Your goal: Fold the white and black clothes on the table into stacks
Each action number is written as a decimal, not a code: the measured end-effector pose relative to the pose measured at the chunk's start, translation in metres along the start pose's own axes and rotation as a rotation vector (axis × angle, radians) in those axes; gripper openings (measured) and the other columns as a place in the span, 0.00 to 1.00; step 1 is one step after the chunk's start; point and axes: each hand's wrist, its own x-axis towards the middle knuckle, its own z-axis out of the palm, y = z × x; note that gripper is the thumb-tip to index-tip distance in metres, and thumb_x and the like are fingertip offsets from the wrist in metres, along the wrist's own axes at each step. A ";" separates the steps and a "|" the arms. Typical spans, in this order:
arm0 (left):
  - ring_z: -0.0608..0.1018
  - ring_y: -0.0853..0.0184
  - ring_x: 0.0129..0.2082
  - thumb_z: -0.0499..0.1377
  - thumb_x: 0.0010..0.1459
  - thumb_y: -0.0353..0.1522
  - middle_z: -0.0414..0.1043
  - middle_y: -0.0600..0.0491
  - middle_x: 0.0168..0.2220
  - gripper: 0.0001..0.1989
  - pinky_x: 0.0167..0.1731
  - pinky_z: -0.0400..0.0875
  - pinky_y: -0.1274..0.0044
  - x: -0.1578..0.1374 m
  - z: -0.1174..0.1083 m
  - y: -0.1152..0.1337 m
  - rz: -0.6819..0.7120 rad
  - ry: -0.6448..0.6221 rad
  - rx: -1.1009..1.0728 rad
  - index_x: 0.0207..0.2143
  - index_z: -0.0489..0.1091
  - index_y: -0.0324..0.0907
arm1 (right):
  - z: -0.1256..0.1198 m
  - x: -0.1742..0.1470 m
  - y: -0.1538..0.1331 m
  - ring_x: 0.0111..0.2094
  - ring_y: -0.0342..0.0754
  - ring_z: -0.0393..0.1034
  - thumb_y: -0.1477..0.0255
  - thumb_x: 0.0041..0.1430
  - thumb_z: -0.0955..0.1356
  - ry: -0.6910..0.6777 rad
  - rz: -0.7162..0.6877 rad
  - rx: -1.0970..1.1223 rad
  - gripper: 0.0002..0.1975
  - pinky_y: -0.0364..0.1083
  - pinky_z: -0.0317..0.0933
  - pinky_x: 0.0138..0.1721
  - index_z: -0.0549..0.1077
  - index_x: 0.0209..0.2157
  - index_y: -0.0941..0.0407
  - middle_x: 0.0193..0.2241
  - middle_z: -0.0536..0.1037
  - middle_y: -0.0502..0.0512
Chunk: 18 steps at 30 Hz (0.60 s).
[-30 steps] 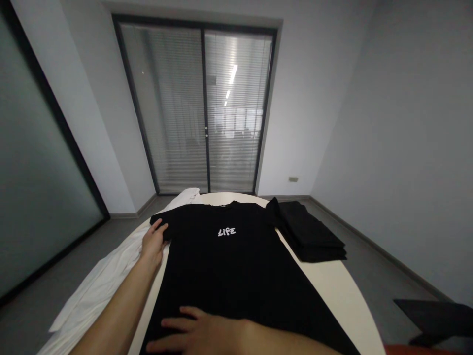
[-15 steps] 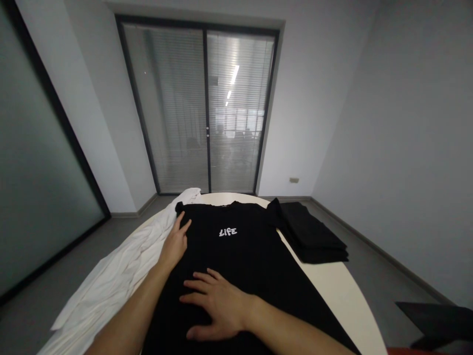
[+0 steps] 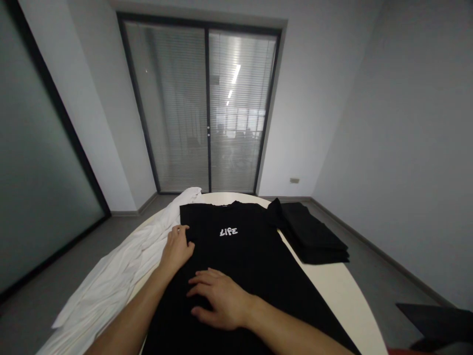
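A black T-shirt with small white lettering near its neckline lies spread on the table, its collar at the far end. My left hand rests at the shirt's left edge by the sleeve. Its fingers are bent over the cloth, and the thumb stands apart from them. Over the middle of the shirt is my right hand, palm down, with fingers slightly curled and apart. It holds nothing. The left sleeve lies flat and folded inward over the shirt.
White cloth lies rumpled along the table's left side. A stack of folded black garments is at the right, touching the shirt's right sleeve. The pale table has a rounded edge. A dark object stands at the lower right.
My left hand has drawn back a little toward me, its fingers now bent. The bunched corner of the left sleeve now lies flat. My right hand's fingers have curled and shifted slightly right.
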 end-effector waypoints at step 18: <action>0.79 0.59 0.39 0.49 0.64 0.29 0.75 0.47 0.41 0.09 0.33 0.67 0.73 -0.006 -0.038 -0.005 -0.233 -0.211 0.150 0.45 0.64 0.42 | -0.005 0.003 0.001 0.62 0.49 0.61 0.64 0.63 0.67 0.012 -0.046 -0.026 0.18 0.50 0.50 0.64 0.72 0.53 0.52 0.59 0.71 0.54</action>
